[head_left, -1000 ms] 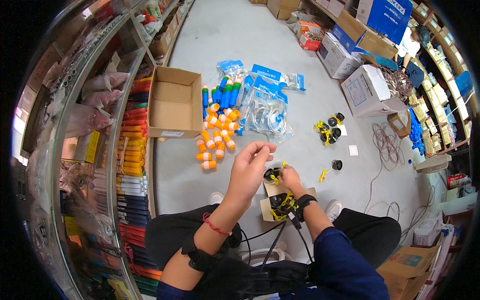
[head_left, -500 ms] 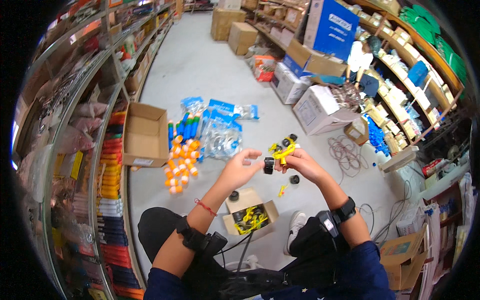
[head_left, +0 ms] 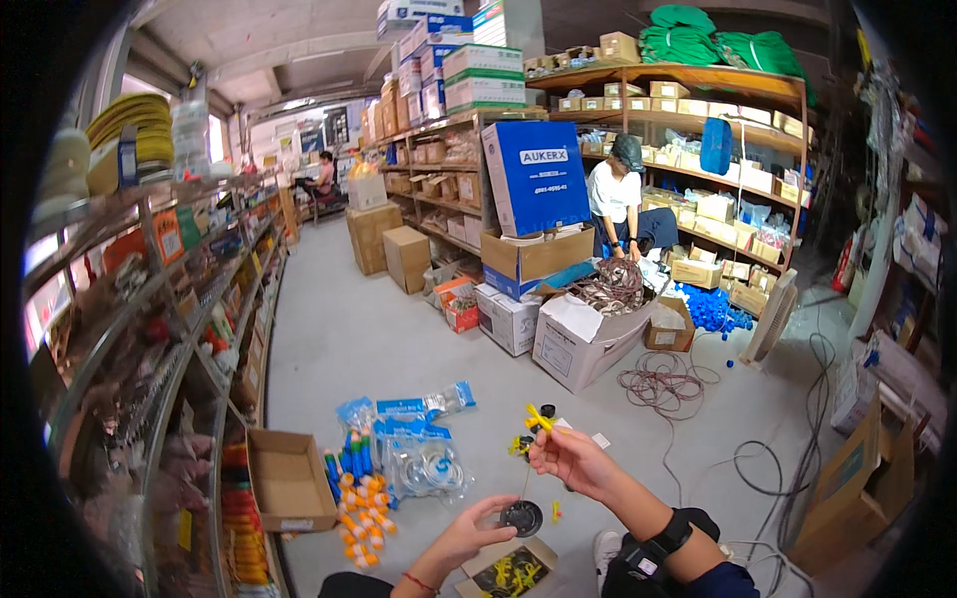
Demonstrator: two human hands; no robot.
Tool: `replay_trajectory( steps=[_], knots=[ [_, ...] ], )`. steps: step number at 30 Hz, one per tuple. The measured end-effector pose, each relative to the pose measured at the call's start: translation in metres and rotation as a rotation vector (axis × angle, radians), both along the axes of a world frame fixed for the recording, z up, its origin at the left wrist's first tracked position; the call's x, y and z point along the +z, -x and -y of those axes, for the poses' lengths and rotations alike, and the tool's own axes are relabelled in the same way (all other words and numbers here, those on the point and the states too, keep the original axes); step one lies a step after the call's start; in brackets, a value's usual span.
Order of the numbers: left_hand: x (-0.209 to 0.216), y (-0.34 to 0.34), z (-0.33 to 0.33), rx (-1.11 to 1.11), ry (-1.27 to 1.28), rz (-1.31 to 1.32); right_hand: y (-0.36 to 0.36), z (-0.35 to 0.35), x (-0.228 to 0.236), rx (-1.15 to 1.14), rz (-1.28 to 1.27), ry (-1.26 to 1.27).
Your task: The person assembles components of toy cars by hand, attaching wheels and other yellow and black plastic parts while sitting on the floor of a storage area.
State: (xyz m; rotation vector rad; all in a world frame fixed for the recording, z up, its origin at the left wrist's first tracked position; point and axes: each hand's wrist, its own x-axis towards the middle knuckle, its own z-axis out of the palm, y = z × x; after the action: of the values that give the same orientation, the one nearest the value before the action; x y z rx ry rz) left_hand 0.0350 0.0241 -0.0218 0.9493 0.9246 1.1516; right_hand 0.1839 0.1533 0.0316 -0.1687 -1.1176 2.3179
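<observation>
My left hand (head_left: 473, 534) grips a round black disc-shaped reel (head_left: 521, 517) by its edge, its flat face showing. Pinched in the fingertips of my right hand (head_left: 576, 462) is a yellow plastic piece (head_left: 539, 418), raised up and to the right of the reel. A thin line runs down from near my right hand to the reel. Below my hands an open cardboard box (head_left: 539, 549) contains more black reels and yellow pieces. Partly behind my right hand, a black reel (head_left: 547, 411) and some yellow cord (head_left: 519, 446) lie on the floor. A small yellow piece (head_left: 556, 512) lies nearer.
Left on the floor are orange-and-white pieces (head_left: 365, 520), blue-and-green tubes (head_left: 351, 456), plastic bags (head_left: 429, 468) and an empty carton (head_left: 290, 481). Shelves flank both sides. Cartons (head_left: 573, 344) and coiled cable (head_left: 661, 382) lie ahead. Another person (head_left: 616, 199) sits by the far shelves.
My view has tilted upward, bringing the far room in. My hands have moved apart, the right one higher than the left. The reel now faces me, with a line stretched from it.
</observation>
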Motion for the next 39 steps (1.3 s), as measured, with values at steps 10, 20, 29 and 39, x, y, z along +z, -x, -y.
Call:
replay_trajectory(
  steps=[10, 20, 29, 39],
  knots=[
    [-0.028, 0.0, -0.01, 0.159, 0.22, 0.307, 0.002, 0.0, 0.003, -0.107, 0.152, -0.063],
    [-0.014, 0.008, -0.013, 0.423, 0.203, 0.548, 0.001, 0.014, -0.005, 0.072, 0.317, -0.239],
    [-0.015, 0.003, -0.009, 0.498, 0.1, 0.397, -0.011, 0.038, -0.015, 0.195, 0.46, -0.527],
    [0.001, 0.006, -0.013, 0.22, -0.071, -0.107, -0.017, 0.01, -0.006, -0.187, -0.01, -0.011]
  ],
)
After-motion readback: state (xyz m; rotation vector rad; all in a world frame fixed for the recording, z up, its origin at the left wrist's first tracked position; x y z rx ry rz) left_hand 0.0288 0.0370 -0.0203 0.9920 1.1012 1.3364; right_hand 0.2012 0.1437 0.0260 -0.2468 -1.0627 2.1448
